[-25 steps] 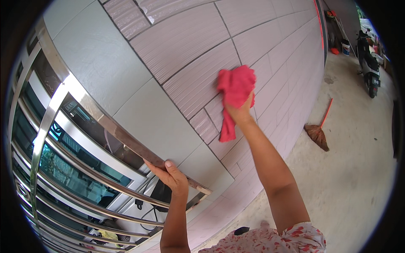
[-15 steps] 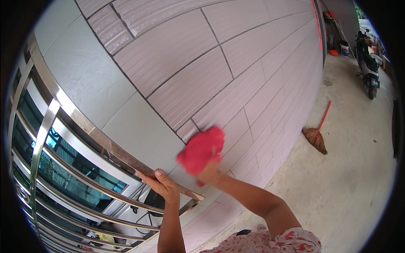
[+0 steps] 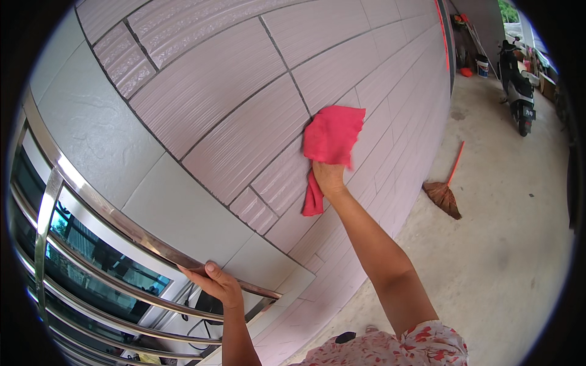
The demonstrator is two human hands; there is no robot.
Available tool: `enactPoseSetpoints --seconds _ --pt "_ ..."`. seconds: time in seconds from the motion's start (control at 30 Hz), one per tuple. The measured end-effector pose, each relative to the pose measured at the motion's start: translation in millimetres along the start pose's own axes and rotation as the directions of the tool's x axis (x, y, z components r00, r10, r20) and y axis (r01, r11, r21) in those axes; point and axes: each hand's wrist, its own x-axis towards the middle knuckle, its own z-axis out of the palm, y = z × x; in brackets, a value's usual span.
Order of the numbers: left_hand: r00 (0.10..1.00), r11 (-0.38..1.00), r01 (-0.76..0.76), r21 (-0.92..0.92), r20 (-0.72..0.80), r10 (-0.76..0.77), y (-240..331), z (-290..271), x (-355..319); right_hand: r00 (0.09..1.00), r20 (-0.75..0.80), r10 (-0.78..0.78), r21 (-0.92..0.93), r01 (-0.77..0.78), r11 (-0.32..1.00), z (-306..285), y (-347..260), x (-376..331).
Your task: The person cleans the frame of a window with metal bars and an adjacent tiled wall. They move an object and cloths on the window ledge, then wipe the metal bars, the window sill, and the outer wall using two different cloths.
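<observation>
A pinkish-red cloth [image 3: 333, 135] is spread against the pink tiled wall [image 3: 244, 143], with my right hand [image 3: 330, 178] behind it. Most of that hand's fingers are covered by the cloth, and a loose tail of it hangs below the wrist. My left hand [image 3: 216, 287] grips the shiny metal frame [image 3: 140, 235] of a window grille at lower left, its thumb on the near side and the other fingers partly hidden by the bar. Dark grout lines run between the ribbed tiles under the cloth.
Smooth grey-white tiles [image 3: 189, 204] border the window. Curved metal bars [image 3: 110, 265] cross the dark glass. On the concrete floor [image 3: 488, 256] at right lies a broom [image 3: 444, 198] with an orange handle; farther back stand a motor scooter [image 3: 519, 88] and a bucket [image 3: 482, 66].
My right hand has moved the cloth up and to the right, from beside the grey-white border onto the pink tiles. My left hand stays on the metal frame; the whole view has shifted slightly.
</observation>
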Motion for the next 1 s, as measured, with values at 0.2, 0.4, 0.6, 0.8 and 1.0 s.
enactPoseSetpoints --seconds 0.2,0.4,0.6,0.8,1.0 --pt "0.999 1.0 -0.02 0.01 -0.038 0.02 -2 -2 3 0.907 -0.028 -0.419 0.36 0.401 0.843 13 -32 -55" --pt "0.997 1.0 -0.006 0.016 -0.072 0.007 -18 -4 -2 0.719 0.61 -0.333 0.788 -0.502 0.358 27 -37 -93" --pt "0.986 0.99 0.139 0.024 -0.091 -0.137 -7 -3 -8 0.817 0.539 -0.207 0.829 -0.471 0.3 22 -31 2" --pt "0.974 0.977 0.212 -0.011 -0.083 -0.212 4 2 -11 0.695 -0.104 -0.711 -0.243 0.676 0.696 -24 -8 123" --pt "0.965 0.972 0.229 0.042 -0.141 -0.221 11 9 -12 0.97 -0.059 -0.236 0.223 0.243 0.944 -4 27 133"
